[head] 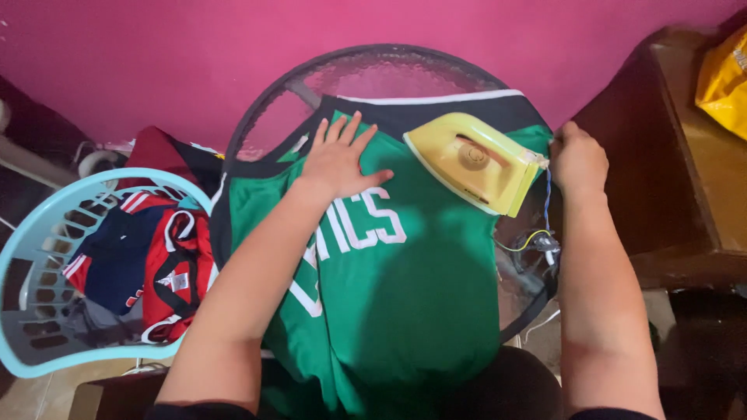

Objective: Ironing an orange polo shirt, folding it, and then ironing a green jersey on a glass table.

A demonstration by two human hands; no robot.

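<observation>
A green sports jersey (412, 288) with white letters and black trim lies spread over a round glass table (366, 74). My left hand (338, 159) presses flat on the jersey's upper chest, fingers spread. A yellow clothes iron (475, 162) rests on the jersey near its right shoulder. My right hand (577, 159) is closed on the jersey's right edge, just beside the iron's rear end and its cord (547, 204).
A light blue laundry basket (47, 233) at the left holds red, white and navy garments (156, 264). A dark wooden cabinet (685, 171) stands at the right with a yellow bag (724, 78) on it. A pink wall lies behind the table.
</observation>
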